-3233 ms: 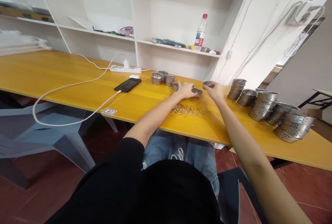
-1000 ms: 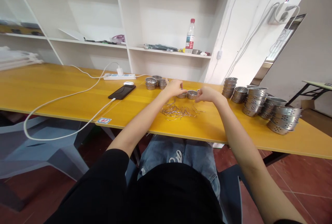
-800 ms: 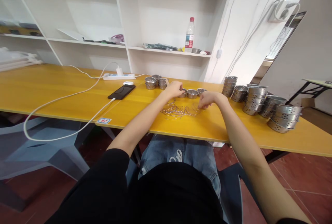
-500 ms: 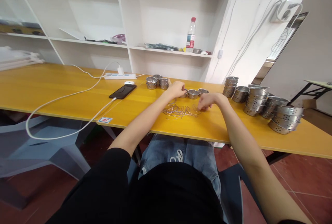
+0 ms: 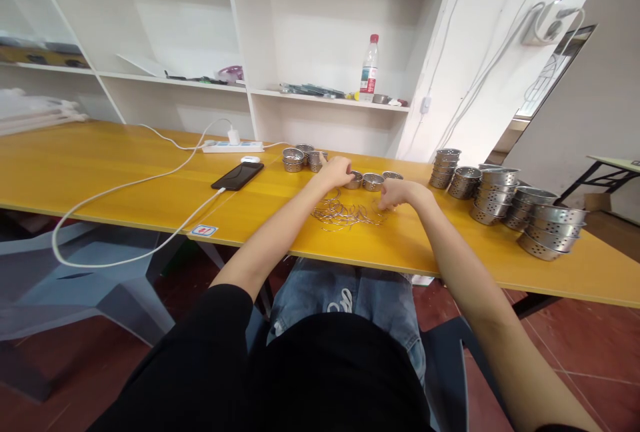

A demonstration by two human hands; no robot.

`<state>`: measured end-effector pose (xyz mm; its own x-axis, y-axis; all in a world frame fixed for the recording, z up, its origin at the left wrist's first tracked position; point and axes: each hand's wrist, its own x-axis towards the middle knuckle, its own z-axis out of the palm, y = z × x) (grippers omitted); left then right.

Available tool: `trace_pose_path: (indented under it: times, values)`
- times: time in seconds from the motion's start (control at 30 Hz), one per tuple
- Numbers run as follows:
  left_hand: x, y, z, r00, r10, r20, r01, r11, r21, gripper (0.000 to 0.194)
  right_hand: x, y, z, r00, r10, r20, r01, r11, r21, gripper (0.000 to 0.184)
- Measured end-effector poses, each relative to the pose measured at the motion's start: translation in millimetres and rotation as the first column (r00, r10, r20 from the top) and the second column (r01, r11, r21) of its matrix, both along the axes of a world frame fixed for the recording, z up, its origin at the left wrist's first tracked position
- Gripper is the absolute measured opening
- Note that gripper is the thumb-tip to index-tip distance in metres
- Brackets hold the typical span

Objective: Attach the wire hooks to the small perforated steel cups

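My left hand [image 5: 336,172] is over the table with its thumb side bent in beside the left rim of a small perforated metal cup [image 5: 355,181]. One finger sticks out to the left, near the stacked cups [image 5: 293,160]. What its closed fingertips hold, if anything, is hidden. My right hand [image 5: 395,193] pinches thin wire at the right edge of a loose pile of curved metal wires [image 5: 343,215]. Just behind it stand another perforated cup [image 5: 373,183] and a partly hidden cup [image 5: 393,175].
Several stacks of perforated metal cups [image 5: 550,229] stand on the right of the yellow table [image 5: 270,219]. To the left lie a black phone [image 5: 237,177] on a white cable and a power strip [image 5: 233,147]. A bottle [image 5: 369,71] stands on the white shelf behind.
My left hand has drawn slightly to the left, uncovering more of the cup beside it. My right hand has moved a little left and up at the wire pile.
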<state>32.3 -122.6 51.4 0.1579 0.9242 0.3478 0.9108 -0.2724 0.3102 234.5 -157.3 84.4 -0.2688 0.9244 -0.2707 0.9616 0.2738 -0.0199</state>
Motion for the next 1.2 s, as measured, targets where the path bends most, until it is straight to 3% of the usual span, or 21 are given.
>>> trace_pose_path:
  times: [0.13, 0.4, 0.73, 0.93, 1.2]
  values:
    - [4.1, -0.1, -0.8, 0.999, -0.034, -0.01, 0.034, 0.999, 0.009, 0.017, -4.4, -1.5, -0.9, 0.999, 0.043, 0.031, -0.046, 0.992, 0.114, 0.019]
    - [9.4, -5.4, 1.4, 0.998, -0.056, -0.037, 0.057, 0.998, 0.03, 0.019, -0.4, -0.2, -1.2, 0.991, -0.059, -0.123, 0.04, 0.988, -0.151, 0.019]
    - [7.8, -9.5, 4.6, 0.998, -0.045, -0.041, 0.046, 0.999, 0.003, 0.019, -3.1, -4.5, -0.2, 0.983, -0.056, -0.173, 0.028, 0.987, -0.16, 0.016]
    - [6.6, -13.3, 9.3, 0.998, -0.036, -0.045, 0.037, 0.999, 0.026, 0.023, -7.1, -9.3, 2.0, 0.979, -0.06, -0.197, 0.015, 0.975, -0.222, 0.028]
    - [11.4, -14.2, 11.1, 0.999, -0.03, -0.032, 0.033, 0.996, 0.085, 0.021, -13.4, -12.9, -0.9, 0.98, -0.012, -0.199, -0.026, 0.982, -0.186, 0.019]
